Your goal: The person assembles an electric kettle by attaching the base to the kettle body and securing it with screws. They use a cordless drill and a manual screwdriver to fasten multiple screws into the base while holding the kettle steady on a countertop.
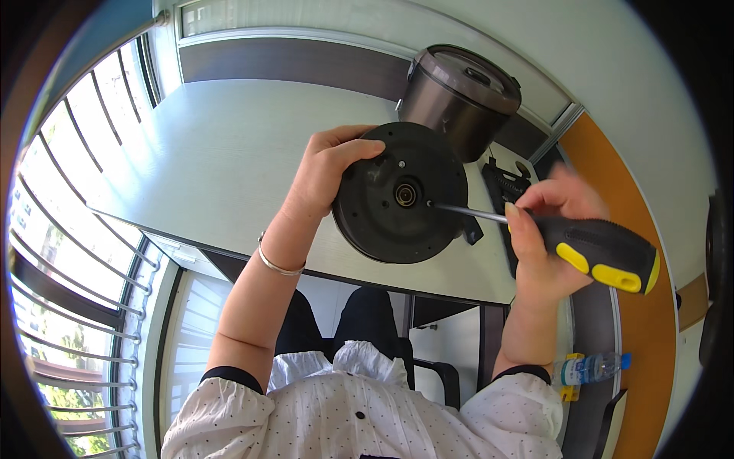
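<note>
My left hand (325,170) grips the upper left rim of a round black appliance base (372,222), thumb on its face and the other fingers mostly behind it. The base is held tilted up over the table, its underside toward me. A ringed hole sits at its centre, with a bright screw head above it. My right hand (541,256) is closed around a screwdriver (589,246) with a thick black and yellow handle. The thin shaft points left, its tip at a small hole or screw just right of the centre. Some right fingers are blurred.
A brown lidded rice cooker (453,103) stands at the back right of the pale table (222,145). Beside it lies a black tool tray (501,180). A water bottle (592,369) is at the lower right. Barred windows (76,306) line the left; a chair armrest (446,379) is below.
</note>
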`<action>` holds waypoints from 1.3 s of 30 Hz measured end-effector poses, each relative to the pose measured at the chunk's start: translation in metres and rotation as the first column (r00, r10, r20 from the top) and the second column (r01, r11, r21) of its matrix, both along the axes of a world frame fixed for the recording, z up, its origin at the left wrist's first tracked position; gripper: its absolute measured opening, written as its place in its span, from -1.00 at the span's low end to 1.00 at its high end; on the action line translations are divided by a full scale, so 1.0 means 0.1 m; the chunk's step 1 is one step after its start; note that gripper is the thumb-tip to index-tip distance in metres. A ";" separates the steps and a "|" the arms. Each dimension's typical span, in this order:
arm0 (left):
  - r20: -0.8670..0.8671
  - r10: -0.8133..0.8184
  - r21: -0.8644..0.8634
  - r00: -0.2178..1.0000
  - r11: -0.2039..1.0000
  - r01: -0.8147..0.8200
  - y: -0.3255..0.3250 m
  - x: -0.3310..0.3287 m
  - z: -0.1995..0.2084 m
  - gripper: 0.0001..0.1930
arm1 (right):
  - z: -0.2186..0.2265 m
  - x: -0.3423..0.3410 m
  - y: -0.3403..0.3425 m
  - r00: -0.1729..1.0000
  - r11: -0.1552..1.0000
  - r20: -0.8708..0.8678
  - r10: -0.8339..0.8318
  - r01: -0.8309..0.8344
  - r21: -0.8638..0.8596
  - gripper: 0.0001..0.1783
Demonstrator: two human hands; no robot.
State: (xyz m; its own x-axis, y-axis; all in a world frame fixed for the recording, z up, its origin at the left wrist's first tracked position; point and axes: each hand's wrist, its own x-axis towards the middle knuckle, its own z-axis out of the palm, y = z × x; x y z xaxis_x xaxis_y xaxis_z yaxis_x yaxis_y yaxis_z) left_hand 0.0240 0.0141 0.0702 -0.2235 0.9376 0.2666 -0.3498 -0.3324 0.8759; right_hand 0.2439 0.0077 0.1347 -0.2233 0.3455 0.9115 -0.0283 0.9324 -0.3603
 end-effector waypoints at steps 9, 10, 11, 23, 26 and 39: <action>0.001 0.008 0.013 1.000 1.000 -0.008 0.00 -0.06 -0.03 -0.59 | 0.18 0.19 0.00 0.973 0.839 0.033 0.228 -0.179 -0.514 -0.71; -0.005 0.011 0.018 1.000 1.000 -0.011 0.00 -0.07 -0.03 -0.59 | 0.19 0.21 0.00 0.962 0.811 0.039 0.269 -0.204 -0.548 -0.72; -0.012 0.015 0.023 1.000 1.000 -0.015 -0.01 -0.08 -0.03 -0.59 | 0.20 0.23 0.01 0.950 0.781 0.043 0.310 -0.229 -0.581 -0.73; 0.011 -0.003 0.024 1.000 1.000 0.002 0.02 -0.05 -0.04 -0.60 | 0.13 0.13 -0.04 0.988 0.887 0.083 0.131 -0.079 -0.456 -0.75; -0.036 0.005 0.027 0.999 1.000 -0.004 0.03 0.02 -0.03 -0.63 | -0.01 0.06 0.06 0.996 0.976 0.039 0.082 -0.072 -0.205 -0.75; -0.035 0.005 0.032 0.999 0.999 -0.004 0.01 -0.05 -0.03 -0.65 | 0.20 0.05 0.02 0.928 0.732 0.001 0.372 -0.293 -0.615 -0.78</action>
